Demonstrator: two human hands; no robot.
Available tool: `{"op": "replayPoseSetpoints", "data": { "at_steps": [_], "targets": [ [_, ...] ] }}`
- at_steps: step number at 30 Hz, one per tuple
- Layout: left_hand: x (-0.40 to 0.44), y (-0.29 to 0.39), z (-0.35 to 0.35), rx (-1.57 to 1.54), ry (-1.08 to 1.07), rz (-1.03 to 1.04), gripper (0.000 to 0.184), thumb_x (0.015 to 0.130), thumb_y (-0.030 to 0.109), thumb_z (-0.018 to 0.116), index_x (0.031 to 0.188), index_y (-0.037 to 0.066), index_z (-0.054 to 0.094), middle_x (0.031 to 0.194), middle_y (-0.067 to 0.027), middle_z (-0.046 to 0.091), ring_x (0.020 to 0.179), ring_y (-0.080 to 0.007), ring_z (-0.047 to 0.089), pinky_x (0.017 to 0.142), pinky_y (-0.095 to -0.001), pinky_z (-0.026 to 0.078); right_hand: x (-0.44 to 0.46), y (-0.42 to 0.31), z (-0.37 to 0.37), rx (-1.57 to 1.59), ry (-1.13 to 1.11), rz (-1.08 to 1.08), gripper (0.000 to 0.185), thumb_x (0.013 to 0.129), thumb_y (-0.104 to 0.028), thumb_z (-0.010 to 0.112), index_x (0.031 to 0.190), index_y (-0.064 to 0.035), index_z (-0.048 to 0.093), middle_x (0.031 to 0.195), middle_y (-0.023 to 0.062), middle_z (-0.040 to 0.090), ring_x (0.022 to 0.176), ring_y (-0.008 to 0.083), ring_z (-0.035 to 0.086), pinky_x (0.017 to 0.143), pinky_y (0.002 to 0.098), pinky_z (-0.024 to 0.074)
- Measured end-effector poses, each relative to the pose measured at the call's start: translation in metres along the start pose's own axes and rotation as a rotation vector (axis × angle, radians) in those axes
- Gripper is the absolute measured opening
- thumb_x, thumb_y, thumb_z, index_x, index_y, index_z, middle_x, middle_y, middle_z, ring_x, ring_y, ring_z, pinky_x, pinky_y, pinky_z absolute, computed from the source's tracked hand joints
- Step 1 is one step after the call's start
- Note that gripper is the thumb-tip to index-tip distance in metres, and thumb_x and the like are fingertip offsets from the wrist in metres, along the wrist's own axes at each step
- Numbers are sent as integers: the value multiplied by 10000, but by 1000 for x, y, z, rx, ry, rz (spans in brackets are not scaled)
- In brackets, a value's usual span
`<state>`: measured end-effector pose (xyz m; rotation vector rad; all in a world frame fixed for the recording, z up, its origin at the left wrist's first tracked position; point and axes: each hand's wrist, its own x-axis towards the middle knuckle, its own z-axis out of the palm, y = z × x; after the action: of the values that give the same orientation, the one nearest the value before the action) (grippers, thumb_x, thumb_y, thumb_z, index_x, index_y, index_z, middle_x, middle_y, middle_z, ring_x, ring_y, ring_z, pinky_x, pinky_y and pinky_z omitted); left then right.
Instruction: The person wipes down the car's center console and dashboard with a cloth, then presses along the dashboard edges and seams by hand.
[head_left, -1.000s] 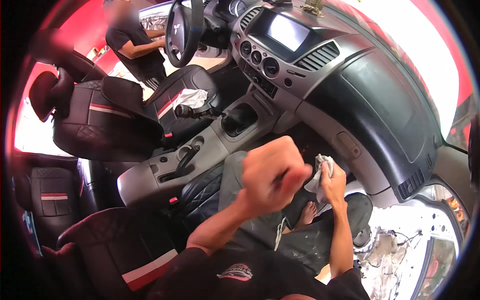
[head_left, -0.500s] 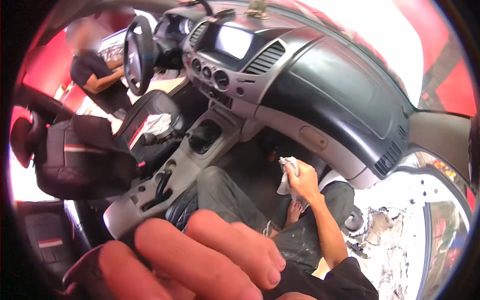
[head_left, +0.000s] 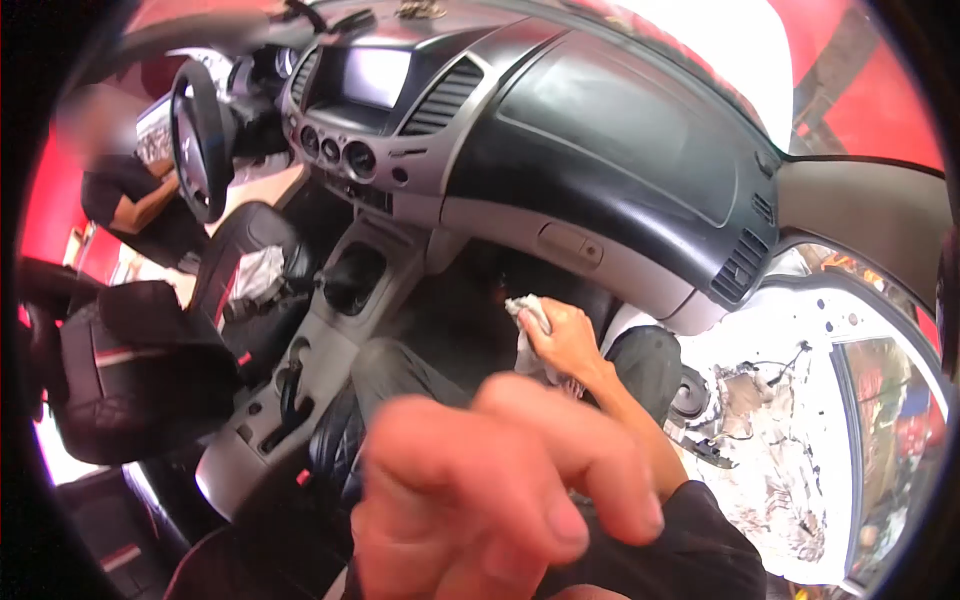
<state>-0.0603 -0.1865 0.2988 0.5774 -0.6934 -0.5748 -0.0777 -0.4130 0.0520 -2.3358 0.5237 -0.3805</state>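
My left hand is very near the camera at bottom centre and slightly blurred. Its fingers are loosely bent and partly apart, with no object visible among them. Farther ahead, my right hand grips a crumpled white cloth between thumb and fingers. This hand is above the front passenger footwell, below the dashboard and glove box latch, and apart from both. Part of the cloth is hidden behind the fingers.
The centre console with gear lever and handbrake lies left of my legs. Another white cloth rests on the driver's seat. Another person stands beyond the steering wheel. The stripped passenger door is at right.
My left hand has moved right and its fingers are bent more. The view has shifted, so the dashboard appears farther left and higher. My right hand keeps its grip on the cloth.
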Motion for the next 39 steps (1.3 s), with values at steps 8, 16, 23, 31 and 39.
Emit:
{"op": "replayPoseSetpoints", "data": {
  "at_steps": [8, 16, 23, 31, 39],
  "targets": [
    [8, -25, 9, -147, -23, -57, 191, 1012, 108, 547, 1185, 89, 469, 1013, -135, 566, 892, -239, 585, 762, -379, 551, -15, -21, 22, 92, 210, 26, 302, 971, -352, 628, 975, -68, 729, 880, 180, 720, 801, 417, 689, 698, 481, 541],
    [18, -58, 22, -222, -303, -144, 187, 975, 36, 543, 1156, -8, 569, 1043, -90, 604, 929, -113, 558, 781, -256, 463, -6, 7, 6, 174, -24, -11, 280, 967, -347, 642, 970, -82, 733, 875, 153, 723, 807, 393, 696, 712, 460, 546],
    [55, -8, 7, 270, -440, -341, 295, 943, 90, 674, 1205, 46, 547, 1103, -146, 626, 943, -209, 629, 761, -324, 525, -3, -12, -3, 115, 4, -21, 278, 981, -327, 633, 1014, -70, 733, 893, 154, 727, 828, 338, 715, 750, 404, 551],
    [52, -171, -130, 1269, -95, 119, 423, 818, 115, 783, 1207, 43, 634, 1260, -151, 639, 1208, -319, 585, 995, -413, 475, 14, 27, 8, 779, 112, 116, 434, 1081, -407, 534, 1247, -13, 611, 1111, 66, 664, 1029, 149, 622, 919, 336, 505],
    [-17, -245, -219, 470, 266, -163, 268, 1063, 89, 546, 1308, -5, 603, 1234, -72, 680, 1121, -140, 629, 990, -288, 486, -3, 1, 9, 1441, -648, 439, 887, 1039, -726, 266, 1619, -55, 246, 1585, 103, 403, 1456, 252, 385, 1218, 408, 268]
  ]
}}
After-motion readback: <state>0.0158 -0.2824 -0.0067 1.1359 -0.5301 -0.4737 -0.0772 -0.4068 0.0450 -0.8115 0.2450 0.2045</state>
